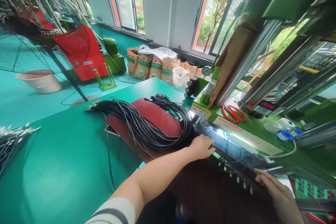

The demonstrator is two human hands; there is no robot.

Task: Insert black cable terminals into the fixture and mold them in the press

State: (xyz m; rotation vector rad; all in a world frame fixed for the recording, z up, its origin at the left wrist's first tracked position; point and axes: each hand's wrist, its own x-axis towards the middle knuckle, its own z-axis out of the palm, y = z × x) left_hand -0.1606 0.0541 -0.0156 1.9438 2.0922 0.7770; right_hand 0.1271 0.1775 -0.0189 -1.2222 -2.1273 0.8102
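My left hand (202, 147) is closed, its fingers curled at the near edge of a shiny metal mould plate (231, 145) on a green press. What those fingers hold, if anything, is hidden. Farther right along the same edge is my right hand (275, 187), fingers pressed together; nothing I can name shows between them. A thin dark cable crosses the plate between the hands. Several small metal cable ends (244, 185) hang in a row below the edge. Left of my left hand, a thick bundle of black cables (147, 126) lies curved over a dark red cushion (160, 115).
Red-handled scissors (233, 113) lie on the press bed beside its steel columns (249, 59). The green table (63, 157) carries more cables (15, 143) at far left. A fan (39, 38) stands beyond it. Paper sacks (156, 66) line the wall under the windows.
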